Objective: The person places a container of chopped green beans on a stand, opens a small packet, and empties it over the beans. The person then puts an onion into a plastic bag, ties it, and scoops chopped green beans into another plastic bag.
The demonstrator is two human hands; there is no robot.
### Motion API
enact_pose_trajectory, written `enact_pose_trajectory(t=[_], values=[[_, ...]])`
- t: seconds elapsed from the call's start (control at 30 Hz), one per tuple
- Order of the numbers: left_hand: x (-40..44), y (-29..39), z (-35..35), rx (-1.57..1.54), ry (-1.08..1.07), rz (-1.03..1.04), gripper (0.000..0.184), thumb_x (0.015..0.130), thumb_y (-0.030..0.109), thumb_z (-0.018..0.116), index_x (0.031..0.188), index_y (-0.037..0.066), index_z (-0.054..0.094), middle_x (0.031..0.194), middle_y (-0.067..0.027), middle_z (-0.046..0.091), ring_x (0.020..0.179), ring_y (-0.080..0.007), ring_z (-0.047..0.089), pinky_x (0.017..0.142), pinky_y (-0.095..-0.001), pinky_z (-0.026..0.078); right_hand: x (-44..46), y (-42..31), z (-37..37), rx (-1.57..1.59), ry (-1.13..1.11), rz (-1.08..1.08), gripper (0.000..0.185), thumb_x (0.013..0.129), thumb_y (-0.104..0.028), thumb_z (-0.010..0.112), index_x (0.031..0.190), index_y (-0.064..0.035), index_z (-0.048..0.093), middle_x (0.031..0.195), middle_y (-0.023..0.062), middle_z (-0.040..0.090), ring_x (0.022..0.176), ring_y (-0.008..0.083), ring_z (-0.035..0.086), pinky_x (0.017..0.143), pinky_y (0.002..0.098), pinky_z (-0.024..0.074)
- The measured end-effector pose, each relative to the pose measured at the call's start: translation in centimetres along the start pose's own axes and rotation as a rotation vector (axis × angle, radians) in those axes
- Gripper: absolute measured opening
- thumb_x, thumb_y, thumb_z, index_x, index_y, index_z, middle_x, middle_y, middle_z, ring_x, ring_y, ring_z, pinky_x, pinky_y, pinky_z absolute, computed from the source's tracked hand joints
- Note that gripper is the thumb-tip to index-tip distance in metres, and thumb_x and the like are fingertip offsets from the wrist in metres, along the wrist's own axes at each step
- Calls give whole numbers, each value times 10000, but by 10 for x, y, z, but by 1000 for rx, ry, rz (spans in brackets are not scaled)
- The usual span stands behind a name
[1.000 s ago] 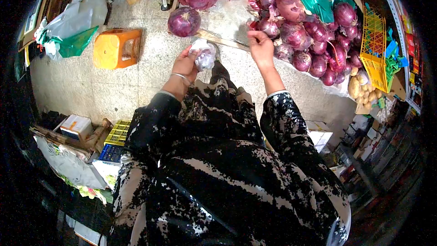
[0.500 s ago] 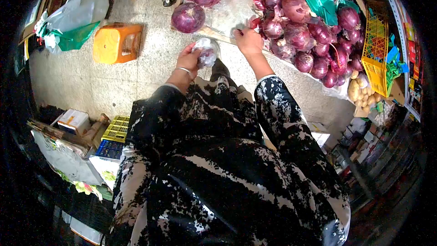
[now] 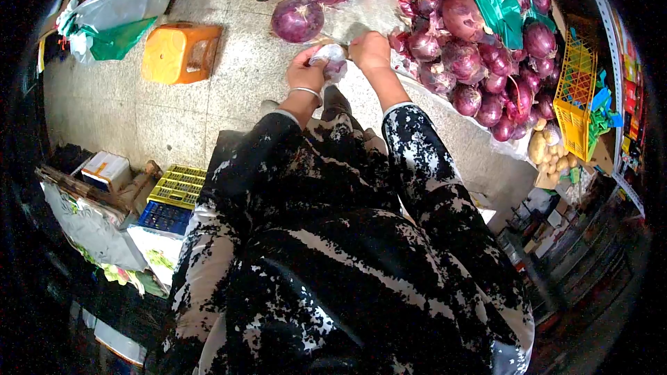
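Note:
A small clear plastic bag (image 3: pixel 332 62) with something purplish inside is held in my left hand (image 3: pixel 306 76), its fingers wrapped round the near side. Just to the right of the bag, my right hand (image 3: pixel 371 52) has its fingers pressed together; what they hold, if anything, is too small to name. A large red onion (image 3: pixel 297 19) lies beyond my left hand. Many more red onions (image 3: pixel 463 61) are heaped on a sheet to the right of my right hand, with a green plastic bag (image 3: pixel 493 0) on top.
An orange stool (image 3: pixel 167 54) stands on the tiled floor (image 3: pixel 174 114) at the left. Yellow crates (image 3: pixel 575 87) and potatoes (image 3: pixel 552 153) are at the right. A blue crate (image 3: pixel 165 217) and a white box (image 3: pixel 106 170) sit at the lower left.
My right hand has moved left from the onion heap toward the bag. My left hand with the bag has shifted right and slightly up, and the two hands are now close together.

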State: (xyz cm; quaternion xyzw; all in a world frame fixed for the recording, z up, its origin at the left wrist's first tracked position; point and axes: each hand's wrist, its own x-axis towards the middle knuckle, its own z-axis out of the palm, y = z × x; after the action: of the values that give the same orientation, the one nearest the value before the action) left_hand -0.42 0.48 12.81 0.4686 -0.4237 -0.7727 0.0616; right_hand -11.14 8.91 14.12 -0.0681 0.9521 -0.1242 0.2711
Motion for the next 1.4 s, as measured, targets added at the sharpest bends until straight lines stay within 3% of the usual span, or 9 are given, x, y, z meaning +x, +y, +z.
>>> enact_pose_trajectory(t=[0.13,0.33,0.37,0.4,0.5,0.6,0.93,1.27,1.4], values=[[0,4,7,41,20,27,265,719,-53,597,963,52,603,906,-72,604,757,-140,569,649,-251,481,-2,1,-5,-112,-44,-133,187,657,-173,588,781,-45,644,789,175,612,764,277,604,716,334,472],[3,4,10,73,58,-12,264,726,-51,588,967,55,605,907,-66,604,761,-140,568,646,-246,483,-36,-1,17,700,145,-228,159,688,-197,610,765,-63,647,715,154,610,664,295,600,640,345,476],[2,4,10,73,55,-12,264,726,-51,588,967,55,605,907,-66,604,761,-140,568,646,-246,483,-48,-3,16,502,172,-265,133,722,-169,582,804,-86,646,706,157,602,643,310,590,621,367,473],[-1,9,9,81,41,-37,272,731,-56,574,977,56,600,915,-69,601,763,-143,568,650,-249,484,-56,-9,5,178,127,-333,134,743,-69,592,868,-54,637,720,85,637,612,130,578,582,258,455],[-1,10,6,83,36,-63,290,739,-69,547,994,61,592,928,-75,595,768,-151,567,652,-253,487,-66,-8,-3,133,66,-392,135,764,-106,578,879,-75,641,753,100,638,619,155,586,597,267,460],[2,1,5,45,21,-20,304,742,-78,532,1003,68,589,930,-80,592,767,-158,569,640,-255,492,-59,7,-11,628,141,-273,154,765,-162,550,856,-85,647,815,178,603,718,278,599,627,307,471],[-1,-3,-12,-32,-8,-2,301,744,-92,519,1000,53,581,942,-92,591,752,-175,584,641,-280,511,-10,5,-12,-126,-62,142,485,635,-448,643,847,-12,619,886,178,609,837,287,595,723,358,476],[-4,0,-5,-1,65,-10,302,731,-97,528,992,46,579,922,-115,594,746,-180,585,625,-280,505,6,4,15,-20,6,-17,246,603,-260,662,741,-57,654,753,152,624,740,254,615,692,315,477],[-1,-4,-4,25,84,2,304,721,-91,538,985,52,579,905,-108,596,739,-172,581,618,-272,495,-41,-15,8,434,214,-243,147,657,-151,645,742,-30,639,705,126,626,637,220,620,602,282,483]])
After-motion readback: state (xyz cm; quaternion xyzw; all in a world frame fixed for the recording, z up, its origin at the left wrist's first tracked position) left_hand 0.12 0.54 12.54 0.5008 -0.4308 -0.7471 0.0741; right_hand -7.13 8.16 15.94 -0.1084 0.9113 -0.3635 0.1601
